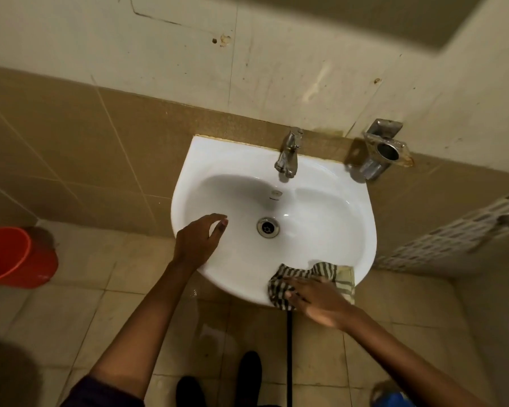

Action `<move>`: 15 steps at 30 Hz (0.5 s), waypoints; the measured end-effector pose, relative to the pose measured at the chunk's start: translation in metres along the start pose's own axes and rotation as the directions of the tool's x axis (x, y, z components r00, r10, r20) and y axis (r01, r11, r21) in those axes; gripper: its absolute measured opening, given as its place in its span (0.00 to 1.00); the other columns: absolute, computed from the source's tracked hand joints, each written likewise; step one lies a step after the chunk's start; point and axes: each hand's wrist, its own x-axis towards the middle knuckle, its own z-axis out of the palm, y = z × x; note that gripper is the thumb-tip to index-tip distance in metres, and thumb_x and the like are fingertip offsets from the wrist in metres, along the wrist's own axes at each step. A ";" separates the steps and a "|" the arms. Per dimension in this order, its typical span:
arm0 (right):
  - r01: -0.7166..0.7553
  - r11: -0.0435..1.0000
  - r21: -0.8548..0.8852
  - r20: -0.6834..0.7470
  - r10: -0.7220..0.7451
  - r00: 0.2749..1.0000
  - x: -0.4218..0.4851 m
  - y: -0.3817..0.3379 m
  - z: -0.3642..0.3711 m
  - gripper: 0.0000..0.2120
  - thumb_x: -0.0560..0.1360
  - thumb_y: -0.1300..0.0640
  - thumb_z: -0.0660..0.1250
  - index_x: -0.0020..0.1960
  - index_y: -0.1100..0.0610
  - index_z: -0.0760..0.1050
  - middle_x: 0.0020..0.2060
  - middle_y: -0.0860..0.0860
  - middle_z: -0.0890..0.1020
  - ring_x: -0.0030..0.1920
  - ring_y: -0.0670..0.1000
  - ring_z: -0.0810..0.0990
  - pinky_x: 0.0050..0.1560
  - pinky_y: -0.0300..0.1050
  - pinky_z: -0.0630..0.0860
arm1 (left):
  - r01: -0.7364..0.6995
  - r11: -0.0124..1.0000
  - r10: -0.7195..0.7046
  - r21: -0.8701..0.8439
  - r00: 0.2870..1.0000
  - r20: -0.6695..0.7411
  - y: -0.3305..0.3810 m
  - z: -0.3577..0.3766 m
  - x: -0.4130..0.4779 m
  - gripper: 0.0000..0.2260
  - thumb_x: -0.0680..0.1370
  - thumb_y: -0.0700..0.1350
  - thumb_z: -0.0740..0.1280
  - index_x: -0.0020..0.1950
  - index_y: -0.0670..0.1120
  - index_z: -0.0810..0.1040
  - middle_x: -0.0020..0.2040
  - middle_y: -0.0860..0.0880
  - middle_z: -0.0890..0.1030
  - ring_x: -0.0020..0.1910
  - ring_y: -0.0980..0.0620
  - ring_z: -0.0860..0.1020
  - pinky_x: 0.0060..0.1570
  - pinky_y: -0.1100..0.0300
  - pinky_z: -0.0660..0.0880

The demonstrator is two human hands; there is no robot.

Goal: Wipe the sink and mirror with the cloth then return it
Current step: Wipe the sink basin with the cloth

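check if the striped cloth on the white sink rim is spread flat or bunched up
Bunched up. The striped cloth lies crumpled in folds on the white sink's front rim, pressed under the right hand.

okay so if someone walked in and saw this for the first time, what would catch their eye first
The white sink fills the centre, bright against brown wall tiles. At its near rim the right hand presses a striped cloth flat, while the left hand rests on the left rim. An orange bucket stands on the floor, far left.
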 end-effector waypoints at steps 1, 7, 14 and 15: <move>-0.009 0.999 0.043 0.009 0.008 1.000 0.007 -0.013 -0.001 0.31 0.77 0.35 0.40 0.73 0.48 0.59 0.73 0.50 0.64 0.73 0.49 0.61 0.73 0.50 0.55 | -0.007 1.000 0.007 0.017 1.000 -0.013 0.003 0.003 -0.001 0.23 0.76 0.61 0.53 0.61 0.51 0.79 0.60 0.52 0.81 0.60 0.52 0.78 0.51 0.65 0.69; 0.179 0.947 0.267 0.058 -0.201 0.978 0.050 -0.068 0.002 0.22 0.81 0.44 0.46 0.75 0.43 0.49 0.75 0.52 0.59 0.72 0.57 0.62 0.70 0.55 0.61 | 0.000 0.992 -0.010 0.125 0.996 0.084 0.000 0.008 0.005 0.28 0.74 0.66 0.49 0.65 0.53 0.75 0.67 0.49 0.76 0.69 0.52 0.70 0.61 0.53 0.70; 0.241 0.858 -0.453 0.265 -0.128 0.956 0.053 0.113 -0.032 0.32 0.73 0.41 0.41 0.75 0.48 0.50 0.71 0.50 0.67 0.72 0.52 0.65 0.71 0.62 0.52 | -0.020 0.981 -0.004 0.193 0.992 0.123 0.010 0.003 0.002 0.36 0.69 0.70 0.43 0.66 0.55 0.75 0.69 0.50 0.74 0.70 0.51 0.69 0.63 0.53 0.70; 0.188 0.784 -0.592 0.256 -0.039 0.966 0.064 0.141 -0.049 0.33 0.71 0.41 0.44 0.75 0.47 0.48 0.67 0.50 0.74 0.67 0.52 0.71 0.68 0.63 0.52 | -0.006 0.980 -0.020 0.200 0.991 0.129 0.009 0.003 0.003 0.37 0.68 0.70 0.42 0.66 0.55 0.75 0.69 0.51 0.74 0.70 0.51 0.70 0.63 0.54 0.70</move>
